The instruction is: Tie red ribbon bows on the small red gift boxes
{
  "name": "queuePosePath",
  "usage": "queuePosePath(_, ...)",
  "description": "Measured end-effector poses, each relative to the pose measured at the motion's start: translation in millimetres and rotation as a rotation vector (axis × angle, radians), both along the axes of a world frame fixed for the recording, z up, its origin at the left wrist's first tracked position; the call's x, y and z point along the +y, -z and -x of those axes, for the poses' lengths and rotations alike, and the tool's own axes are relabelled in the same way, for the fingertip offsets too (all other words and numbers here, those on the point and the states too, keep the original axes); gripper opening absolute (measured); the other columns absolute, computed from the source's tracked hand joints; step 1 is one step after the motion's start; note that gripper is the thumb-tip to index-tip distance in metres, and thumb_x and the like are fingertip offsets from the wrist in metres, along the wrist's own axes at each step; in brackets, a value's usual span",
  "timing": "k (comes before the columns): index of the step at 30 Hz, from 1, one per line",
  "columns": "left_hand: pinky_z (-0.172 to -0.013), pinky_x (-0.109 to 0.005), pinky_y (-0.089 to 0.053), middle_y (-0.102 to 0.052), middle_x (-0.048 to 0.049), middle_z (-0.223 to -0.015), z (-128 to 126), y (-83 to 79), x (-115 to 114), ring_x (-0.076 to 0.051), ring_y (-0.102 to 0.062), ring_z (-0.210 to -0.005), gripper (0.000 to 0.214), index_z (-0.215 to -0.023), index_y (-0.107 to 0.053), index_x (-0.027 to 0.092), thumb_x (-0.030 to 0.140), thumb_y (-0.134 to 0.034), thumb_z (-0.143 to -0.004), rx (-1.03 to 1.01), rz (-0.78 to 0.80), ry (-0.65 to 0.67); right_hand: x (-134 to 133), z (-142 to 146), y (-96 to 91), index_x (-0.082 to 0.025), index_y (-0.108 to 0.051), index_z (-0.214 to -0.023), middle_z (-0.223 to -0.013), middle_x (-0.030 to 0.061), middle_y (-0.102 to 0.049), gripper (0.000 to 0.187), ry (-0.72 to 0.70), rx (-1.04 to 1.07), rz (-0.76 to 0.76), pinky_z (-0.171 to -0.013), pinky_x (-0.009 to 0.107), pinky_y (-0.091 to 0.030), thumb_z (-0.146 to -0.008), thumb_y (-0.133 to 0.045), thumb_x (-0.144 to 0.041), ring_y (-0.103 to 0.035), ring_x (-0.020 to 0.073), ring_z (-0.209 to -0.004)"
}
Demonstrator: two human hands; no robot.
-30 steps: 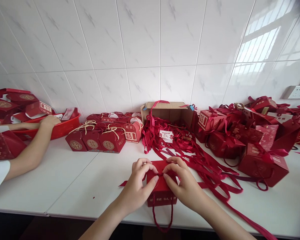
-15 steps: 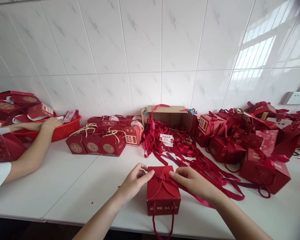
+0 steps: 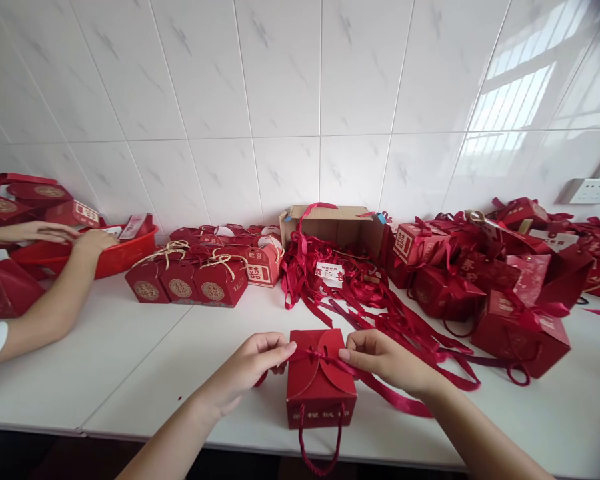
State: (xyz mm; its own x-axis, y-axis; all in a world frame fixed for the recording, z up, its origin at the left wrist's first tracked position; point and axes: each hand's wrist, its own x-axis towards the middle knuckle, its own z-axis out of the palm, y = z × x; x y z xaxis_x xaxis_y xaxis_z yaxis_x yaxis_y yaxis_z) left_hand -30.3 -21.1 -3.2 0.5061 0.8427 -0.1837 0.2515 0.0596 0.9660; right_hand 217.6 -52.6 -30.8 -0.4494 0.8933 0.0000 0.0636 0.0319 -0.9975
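A small red gift box (image 3: 321, 393) with a rope handle hanging off its front stands on the white table before me. Dark red ribbon (image 3: 397, 399) passes through the slots in its overlapping top flaps, with a knot at the middle. My left hand (image 3: 260, 367) pinches one end of the ribbon at the box's left top edge. On the other side, my right hand (image 3: 380, 360) is closed on the opposite end, which trails off to the right under the wrist. Both hands are just beside the lid, thumbs on top.
Behind the box, a cardboard carton (image 3: 330, 215) lies spilling a heap of red ribbons (image 3: 310, 273). Boxes with twine bows (image 3: 180, 280) stand left of it; a pile of ribboned boxes (image 3: 525, 333) is at right. At far left, another person's arms (image 3: 65, 287) reach over a red basin (image 3: 130, 257).
My hands have moved apart, drawing the ribbon taut across the lid from the knot. The left hand shifted left off the flap. The other person's hands moved slightly within the basin.
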Motion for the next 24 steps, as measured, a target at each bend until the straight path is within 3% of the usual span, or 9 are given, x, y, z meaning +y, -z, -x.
queuePosePath(7, -0.056, -0.023, -0.025, -0.038, 0.0036, -0.066, 10, 9.3, 10, -0.011, -0.032, -0.061, 0.034, -0.064, -0.042, 0.018, 0.040, -0.059, -0.082, -0.080, 0.061, 0.068, 3, -11, 4.2, -0.017, -0.044, -0.068, -0.063, -0.0049, -0.034, 0.043, -0.019, -0.117, -0.089, -0.053, 0.023, -0.023, -0.084, -0.055, -0.055, -0.028, 0.0086, -0.059)
queuePosePath(14, -0.057, -0.024, -0.023, -0.034, 0.0043, -0.064, 11, 10.2, 11, -0.011, -0.027, -0.060, 0.036, -0.062, -0.039, 0.018, 0.040, -0.058, -0.083, -0.043, -0.003, 0.091, 5, -14, -1.2, -0.018, -0.042, -0.068, -0.063, -0.0053, -0.032, 0.044, 0.052, -0.235, -0.153, -0.051, 0.023, -0.022, -0.083, -0.055, -0.058, -0.026, 0.0089, -0.058)
queuePosePath(20, -0.058, -0.024, -0.025, -0.027, 0.0052, -0.063, 5, 5.8, 7, -0.011, -0.025, -0.060, 0.041, -0.060, -0.031, 0.019, 0.044, -0.054, -0.083, 0.080, -0.101, 0.050, 0, -16, -7.8, -0.018, -0.042, -0.063, -0.053, -0.0055, -0.039, 0.051, 0.032, -0.242, -0.031, -0.047, 0.022, -0.029, -0.086, -0.044, -0.063, -0.036, 0.0073, -0.046)
queuePosePath(24, -0.065, -0.025, -0.034, -0.037, 0.0047, -0.068, 6, 0.1, 7, -0.012, -0.037, -0.064, 0.035, -0.064, -0.036, 0.020, 0.043, -0.055, -0.082, 0.187, -0.224, -0.005, -6, -25, -16.4, -0.016, -0.047, -0.057, -0.051, -0.0036, -0.047, 0.049, -0.014, -0.096, 0.039, -0.051, 0.022, -0.033, -0.083, -0.057, -0.056, -0.040, 0.0067, -0.045)
